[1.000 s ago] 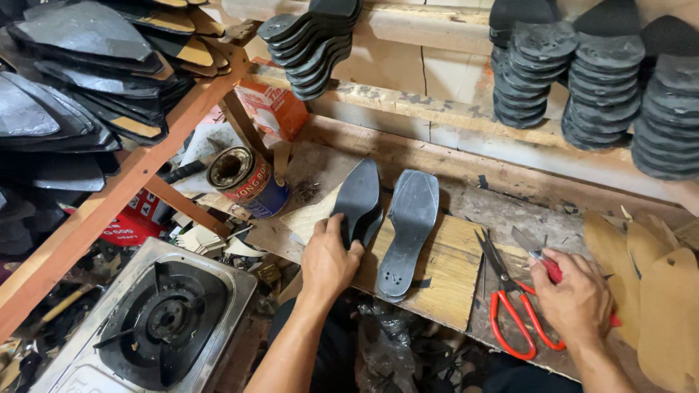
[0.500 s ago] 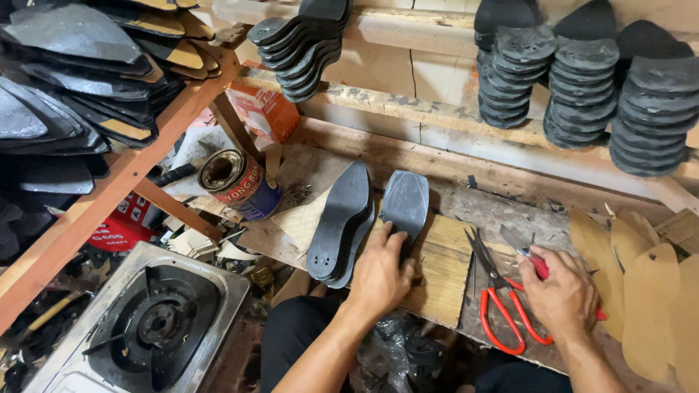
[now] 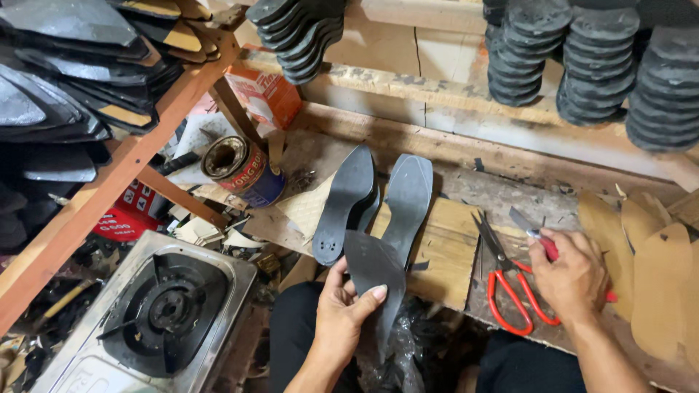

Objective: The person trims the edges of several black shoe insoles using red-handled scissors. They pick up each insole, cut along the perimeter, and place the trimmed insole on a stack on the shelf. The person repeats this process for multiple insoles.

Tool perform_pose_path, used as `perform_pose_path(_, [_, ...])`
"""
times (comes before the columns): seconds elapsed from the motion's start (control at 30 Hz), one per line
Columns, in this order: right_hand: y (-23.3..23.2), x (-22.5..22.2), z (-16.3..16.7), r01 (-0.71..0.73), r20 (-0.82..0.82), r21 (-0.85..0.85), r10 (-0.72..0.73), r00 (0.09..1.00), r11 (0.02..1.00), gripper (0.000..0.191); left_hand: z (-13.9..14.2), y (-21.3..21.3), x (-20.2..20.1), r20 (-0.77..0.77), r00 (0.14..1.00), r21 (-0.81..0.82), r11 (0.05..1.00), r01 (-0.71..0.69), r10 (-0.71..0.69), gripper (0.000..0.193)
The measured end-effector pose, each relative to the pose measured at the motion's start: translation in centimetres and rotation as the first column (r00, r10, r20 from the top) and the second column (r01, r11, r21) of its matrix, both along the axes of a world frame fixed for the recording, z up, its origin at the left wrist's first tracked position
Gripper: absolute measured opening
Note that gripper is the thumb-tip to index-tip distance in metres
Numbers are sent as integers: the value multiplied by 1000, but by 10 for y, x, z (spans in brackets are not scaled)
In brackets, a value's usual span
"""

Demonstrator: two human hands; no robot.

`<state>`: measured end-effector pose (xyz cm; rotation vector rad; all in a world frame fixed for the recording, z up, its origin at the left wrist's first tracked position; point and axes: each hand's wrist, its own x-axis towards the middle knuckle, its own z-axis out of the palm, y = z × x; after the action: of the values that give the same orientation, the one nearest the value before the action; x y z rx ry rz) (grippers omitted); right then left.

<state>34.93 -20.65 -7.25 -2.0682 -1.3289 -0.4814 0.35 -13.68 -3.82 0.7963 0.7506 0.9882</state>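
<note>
My left hand (image 3: 348, 311) holds a thin dark grey sole piece (image 3: 376, 271) lifted at the near edge of the wooden bench (image 3: 444, 247). Just beyond it two black shoe soles (image 3: 348, 198) lie side by side on the bench, the right black sole (image 3: 408, 200) being broader at the toe. My right hand (image 3: 575, 275) rests on the bench, closed around a knife with a red handle and a short blade (image 3: 526, 222). Red-handled scissors (image 3: 510, 287) lie open immediately left of that hand.
Tan insole cut-outs (image 3: 655, 276) lie at the right. An open glue tin (image 3: 239, 169) and an orange box (image 3: 263, 94) stand at the back left. A gas stove (image 3: 156, 316) sits low on the left. Racks hold stacked black soles (image 3: 568, 58) and dark uppers (image 3: 65, 94).
My left hand left the soles lying on the bench and drew back toward me, lifting a thin dark sole piece. The right hand stayed beside the scissors with the knife.
</note>
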Motion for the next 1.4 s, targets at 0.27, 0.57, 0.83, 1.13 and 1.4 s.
perform_pose_path(0.27, [-13,-29,29,60,155,-197,-30,987,979,37,-3,6,-37,-244,966,130,990,-59,90,25])
perform_pose_path(0.57, [-48,-34,13,-129,-300,-493,-29,953,861,67,28,19,-48,-340,940,229,968,102,-19,30])
perform_pose_path(0.83, [-44,-16,11,-115,-391,-596,-162,906,794,61,34,12,-37,-215,973,180,976,127,-87,28])
perform_pose_path(1.13, [-99,-110,17,-321,-965,248,262,1,914,44,27,1,-37,-134,989,159,984,85,-64,30])
perform_pose_path(1.4, [-104,-181,-45,-530,-931,54,-149,-334,846,25,27,-19,-21,-78,988,100,985,138,-131,31])
